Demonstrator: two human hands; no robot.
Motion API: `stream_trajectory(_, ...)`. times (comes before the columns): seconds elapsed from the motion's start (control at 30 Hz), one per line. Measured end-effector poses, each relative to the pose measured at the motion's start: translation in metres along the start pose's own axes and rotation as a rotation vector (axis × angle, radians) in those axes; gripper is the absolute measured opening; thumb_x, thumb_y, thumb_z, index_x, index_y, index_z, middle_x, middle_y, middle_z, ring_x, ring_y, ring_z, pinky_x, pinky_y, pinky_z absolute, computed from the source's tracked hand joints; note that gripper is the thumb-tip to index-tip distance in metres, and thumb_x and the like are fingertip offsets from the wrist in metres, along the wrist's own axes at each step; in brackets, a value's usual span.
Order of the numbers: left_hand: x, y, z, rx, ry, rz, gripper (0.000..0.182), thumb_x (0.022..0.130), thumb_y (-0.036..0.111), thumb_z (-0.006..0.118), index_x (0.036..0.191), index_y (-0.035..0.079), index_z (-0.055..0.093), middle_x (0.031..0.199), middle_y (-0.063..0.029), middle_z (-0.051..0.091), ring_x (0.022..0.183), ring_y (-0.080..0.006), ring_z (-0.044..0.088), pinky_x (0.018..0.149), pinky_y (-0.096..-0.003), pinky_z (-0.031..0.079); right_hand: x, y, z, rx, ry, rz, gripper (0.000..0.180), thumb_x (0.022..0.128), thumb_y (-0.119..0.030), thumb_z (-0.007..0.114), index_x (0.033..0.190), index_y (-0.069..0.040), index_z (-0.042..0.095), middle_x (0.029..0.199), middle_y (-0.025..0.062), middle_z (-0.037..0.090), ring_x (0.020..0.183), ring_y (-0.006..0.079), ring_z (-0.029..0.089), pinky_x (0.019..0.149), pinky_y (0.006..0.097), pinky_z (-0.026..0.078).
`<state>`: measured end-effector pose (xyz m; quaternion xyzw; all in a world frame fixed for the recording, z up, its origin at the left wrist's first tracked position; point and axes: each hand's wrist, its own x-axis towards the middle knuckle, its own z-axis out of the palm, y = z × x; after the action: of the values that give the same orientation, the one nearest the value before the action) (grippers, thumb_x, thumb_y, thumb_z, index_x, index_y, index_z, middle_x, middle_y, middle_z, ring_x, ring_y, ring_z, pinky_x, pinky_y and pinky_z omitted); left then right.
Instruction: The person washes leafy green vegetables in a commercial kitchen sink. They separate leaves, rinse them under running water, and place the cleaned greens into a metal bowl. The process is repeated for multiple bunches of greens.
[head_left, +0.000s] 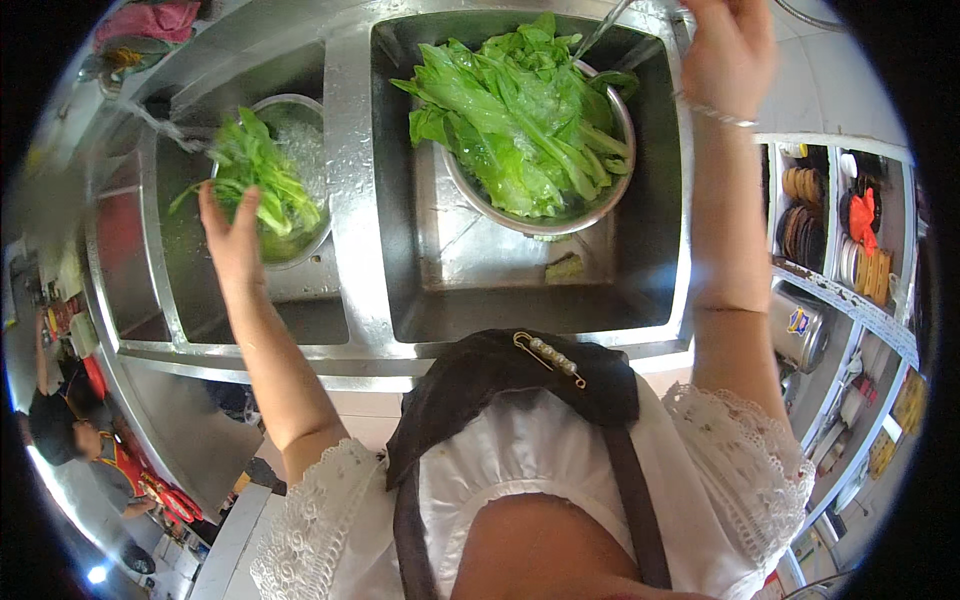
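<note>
Leafy greens (262, 169) lie in a metal bowl (327, 232) of water in the left sink basin. My left hand (234, 229) touches or is just over their near edge, fingers spread; whether it grips them is unclear. A large heap of wet green leaves (517, 127) overfills a second metal bowl (631, 150) in the larger basin, and a stream of water (604, 30) runs down at its far side. At the top right edge, my right hand (727, 56) is raised, its fingers cut off by the picture's rim, so what it holds or touches is hidden.
The steel sink's divider (352, 187) stands between the two basins. A leaf scrap (564, 268) lies on the larger basin's floor. Shelves (832, 217) with stacked items are at the right. Another person (75, 435) is at the far left. Pink cloth (146, 22) lies top left.
</note>
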<state>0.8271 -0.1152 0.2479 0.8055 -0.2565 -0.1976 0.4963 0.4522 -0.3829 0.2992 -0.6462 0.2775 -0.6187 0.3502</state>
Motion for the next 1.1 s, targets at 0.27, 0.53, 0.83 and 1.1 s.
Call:
stream_trajectory(0.27,-0.106,-0.011,0.111,-0.441,-0.697,-0.169,0.044,0.075,0.002,0.062,0.115,0.007,0.045,0.111,-0.0031,0.048,0.099,-0.0149,0.047,0.085,-0.0288,0.042,-0.199,0.108,0.047,-1.181,-0.929,0.803,0.091,0.068,-0.058,0.058,0.128,0.004,0.03,0.132,0.0252,0.028,0.122,0.0367,0.03,0.097,0.044,0.029)
stream_trajectory(0.53,-0.154,-0.016,0.162,-0.48,-1.029,-0.37,0.038,0.078,0.003,0.06,0.113,0.005,0.044,0.105,-0.0042,0.049,0.09,-0.0124,0.049,0.077,-0.0251,0.044,-0.237,0.141,0.04,-1.133,-1.336,0.84,0.072,0.073,-0.044,0.058,0.129,-0.008,0.032,0.131,0.0186,0.03,0.117,0.0336,0.036,0.09,0.0456,0.036)
stream_trajectory(0.83,-0.141,-0.022,0.158,-0.407,-0.904,-0.446,0.03,0.08,0.004,0.055,0.109,0.005,0.048,0.103,-0.0036,0.052,0.092,-0.0118,0.049,0.08,-0.0255,0.04,-0.237,0.136,0.037,-1.226,-1.328,0.803,0.067,0.075,-0.013,0.052,0.135,-0.014,0.022,0.125,0.0202,0.04,0.116,0.0338,0.039,0.093,0.0409,0.037)
stream_trajectory(1.1,-0.132,-0.038,0.197,-0.316,-0.702,-0.745,0.054,0.078,0.017,0.059,0.125,0.009,0.034,0.119,-0.0075,0.04,0.103,-0.0182,0.044,0.08,-0.0316,0.04,-0.191,0.11,0.026,-0.648,-1.006,0.841,0.057,0.067,-0.015,0.063,0.12,-0.004,0.044,0.102,0.0229,0.057,0.098,0.0335,0.054,0.084,0.0356,0.043)
